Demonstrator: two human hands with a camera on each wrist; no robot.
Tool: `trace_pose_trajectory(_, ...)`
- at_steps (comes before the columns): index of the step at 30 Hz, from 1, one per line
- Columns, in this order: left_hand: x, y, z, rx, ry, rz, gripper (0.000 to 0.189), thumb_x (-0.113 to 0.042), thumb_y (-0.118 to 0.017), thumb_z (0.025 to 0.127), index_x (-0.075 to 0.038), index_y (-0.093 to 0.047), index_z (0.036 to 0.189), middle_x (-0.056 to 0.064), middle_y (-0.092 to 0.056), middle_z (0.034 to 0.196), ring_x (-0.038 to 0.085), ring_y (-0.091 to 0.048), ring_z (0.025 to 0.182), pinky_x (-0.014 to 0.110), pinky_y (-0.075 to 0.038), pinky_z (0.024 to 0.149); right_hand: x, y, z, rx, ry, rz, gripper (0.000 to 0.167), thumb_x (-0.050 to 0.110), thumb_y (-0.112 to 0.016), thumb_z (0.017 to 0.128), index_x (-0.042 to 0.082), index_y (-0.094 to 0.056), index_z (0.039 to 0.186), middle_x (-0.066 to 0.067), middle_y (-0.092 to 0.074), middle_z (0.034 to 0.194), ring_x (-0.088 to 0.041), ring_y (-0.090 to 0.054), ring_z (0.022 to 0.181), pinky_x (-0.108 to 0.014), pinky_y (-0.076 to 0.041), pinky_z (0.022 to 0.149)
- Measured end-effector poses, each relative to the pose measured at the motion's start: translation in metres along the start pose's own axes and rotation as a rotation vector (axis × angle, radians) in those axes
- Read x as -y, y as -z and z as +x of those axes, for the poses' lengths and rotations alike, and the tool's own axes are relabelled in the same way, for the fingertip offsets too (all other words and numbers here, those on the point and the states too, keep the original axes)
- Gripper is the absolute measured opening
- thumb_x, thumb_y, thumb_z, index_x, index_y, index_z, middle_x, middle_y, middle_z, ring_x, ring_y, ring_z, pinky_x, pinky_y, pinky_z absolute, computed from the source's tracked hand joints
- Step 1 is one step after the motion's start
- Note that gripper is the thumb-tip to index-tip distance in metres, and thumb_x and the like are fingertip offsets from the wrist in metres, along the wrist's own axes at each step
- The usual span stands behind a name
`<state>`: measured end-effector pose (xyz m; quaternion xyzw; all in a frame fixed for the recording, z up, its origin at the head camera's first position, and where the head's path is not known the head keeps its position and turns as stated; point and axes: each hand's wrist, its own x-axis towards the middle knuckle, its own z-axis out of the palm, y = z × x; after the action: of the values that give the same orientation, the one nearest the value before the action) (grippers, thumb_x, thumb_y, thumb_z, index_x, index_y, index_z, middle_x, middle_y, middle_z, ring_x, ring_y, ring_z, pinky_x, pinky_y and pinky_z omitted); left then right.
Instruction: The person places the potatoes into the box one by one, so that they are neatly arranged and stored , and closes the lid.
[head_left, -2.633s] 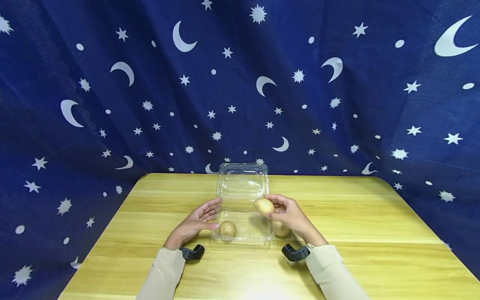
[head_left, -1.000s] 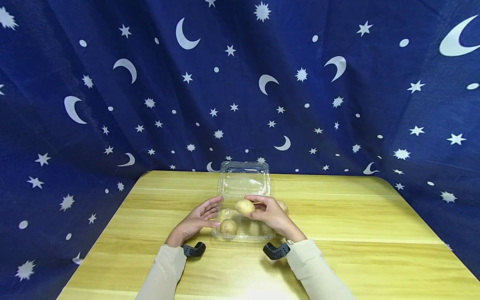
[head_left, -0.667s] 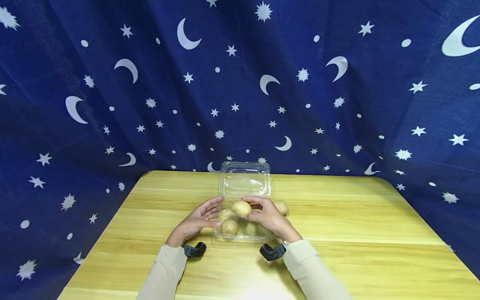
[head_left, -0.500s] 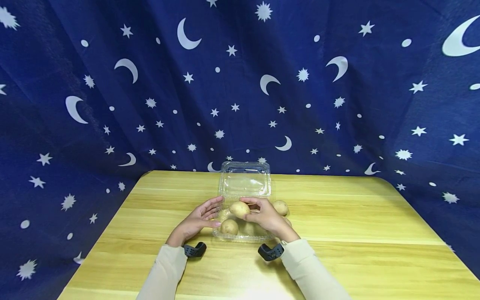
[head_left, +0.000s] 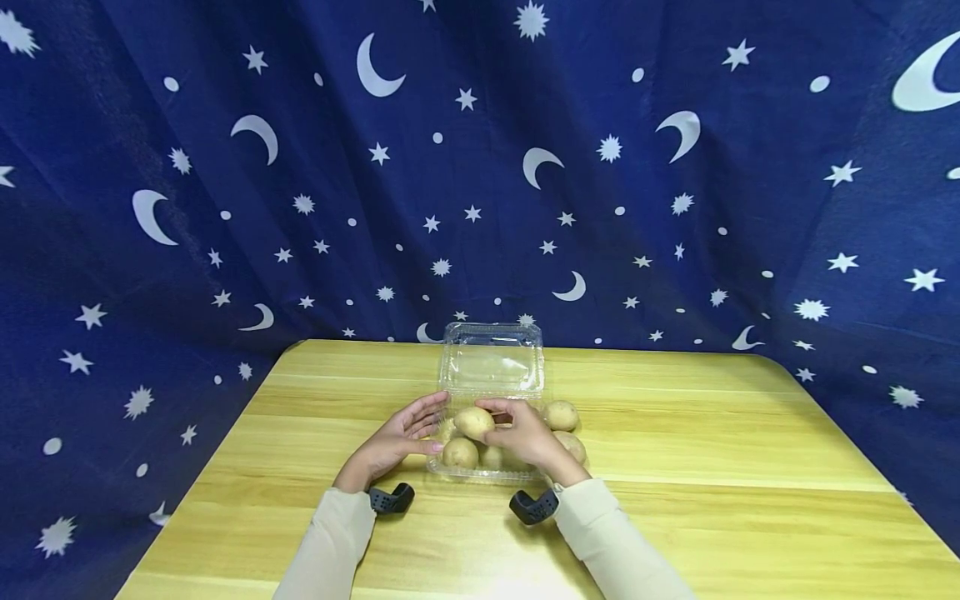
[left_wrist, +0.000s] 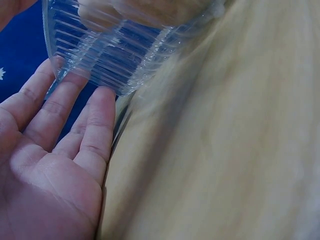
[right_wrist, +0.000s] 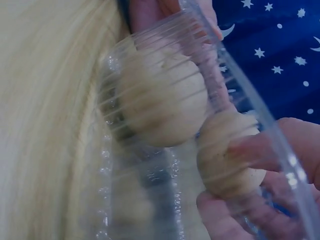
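Note:
A clear plastic clamshell box (head_left: 491,477) stands on the table with its lid (head_left: 491,364) raised at the back. My right hand (head_left: 525,435) pinches a potato (head_left: 474,422) between thumb and fingers, over the left part of the base; the right wrist view shows this potato (right_wrist: 225,160) through the clear wall. Inside, at the front left, lies another potato (head_left: 461,454). A pale shape beside it is a potato or a reflection; I cannot tell. With fingers extended, my left hand (head_left: 395,439) touches the box's left side; its fingertips (left_wrist: 102,97) meet the ribbed wall.
Right of the box, partly behind my right hand, are a potato (head_left: 561,415) and a second potato (head_left: 572,447) nearer the front. The wooden table (head_left: 712,517) ends at a dark blue curtain (head_left: 480,183) with moons and stars.
My right hand has carried the potato leftward from the box's right edge, and a little lower lately. The potatoes on the right have come into fuller view. My left hand stays at the box.

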<state>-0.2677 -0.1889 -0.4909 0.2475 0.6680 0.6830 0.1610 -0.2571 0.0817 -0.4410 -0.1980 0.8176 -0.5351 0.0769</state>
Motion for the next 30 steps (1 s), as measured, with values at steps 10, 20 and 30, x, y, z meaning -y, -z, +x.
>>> trace_pose_trajectory(10,0.000,0.000,0.000,0.001,0.008,0.001,0.093,-0.007,-0.080,0.098,0.006,-0.022,0.169,0.031,-0.022,0.174,0.053,-0.022,0.159,0.062,-0.019,0.131,-0.001,-0.006,0.004,-0.016,-0.003,-0.084,0.051,-0.006,-0.078,0.087,-0.007,-0.069,0.137,-0.024,-0.072,0.131,-0.041,-0.069,0.117,-0.053,-0.060,0.100)
trace_pose_trajectory(20,0.000,0.001,0.000,0.003,0.015,-0.012,0.094,-0.008,-0.081,0.097,0.005,-0.021,0.169,0.030,-0.022,0.175,0.052,-0.022,0.160,0.061,-0.020,0.131,-0.004,-0.012,0.009,-0.003,-0.004,-0.060,0.048,-0.010,-0.074,0.088,-0.014,-0.065,0.136,-0.031,-0.071,0.129,-0.045,-0.071,0.113,-0.052,-0.060,0.101)
trace_pose_trajectory(30,-0.001,0.001,0.000,0.004,0.023,-0.021,0.095,-0.010,-0.081,0.097,0.005,-0.022,0.170,0.029,-0.022,0.175,0.052,-0.022,0.160,0.062,-0.019,0.131,-0.002,-0.016,0.012,0.026,-0.022,-0.088,0.048,-0.010,-0.076,0.088,-0.011,-0.067,0.135,-0.027,-0.073,0.124,-0.042,-0.072,0.112,-0.052,-0.060,0.101)
